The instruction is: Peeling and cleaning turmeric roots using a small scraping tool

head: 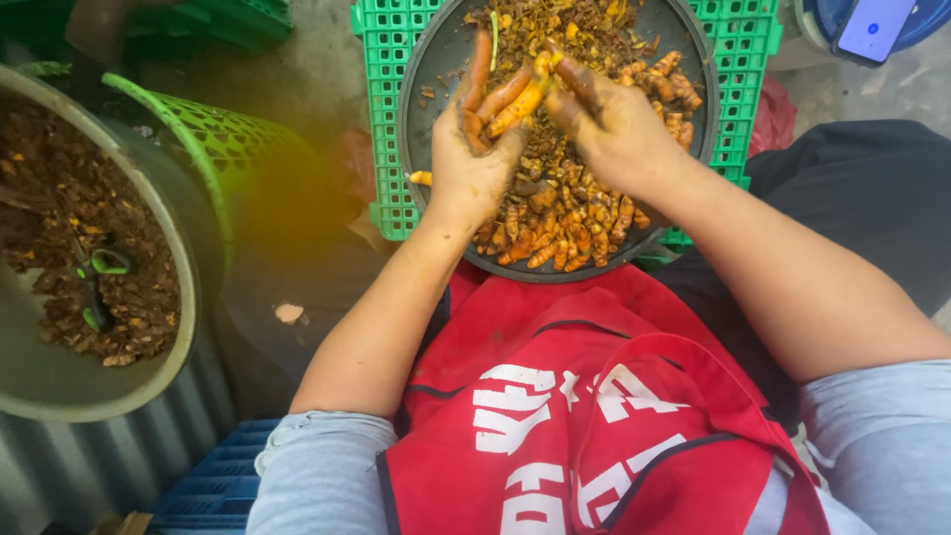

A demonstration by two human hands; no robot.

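Left to right: a grey basin (149, 386) holds brown peelings and green-handled scissors (99, 266), a green basket (213, 139) lies tipped beside it, and a dark round tray (684, 30) on a green crate (381, 119) carries peeled orange roots plus scraps. Over the tray, the left hand (471, 163) cradles one orange root (517, 104) in curled fingers; the right hand (619, 134) pinches its tip. Judgement: best done with a firm left grip, working over the tray so scraps land there.

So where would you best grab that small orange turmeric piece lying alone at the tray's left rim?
Pinch the turmeric piece across its short middle, coming from above and the left: it lies flat on the round tray's rim, and the left hand crowds its right side.
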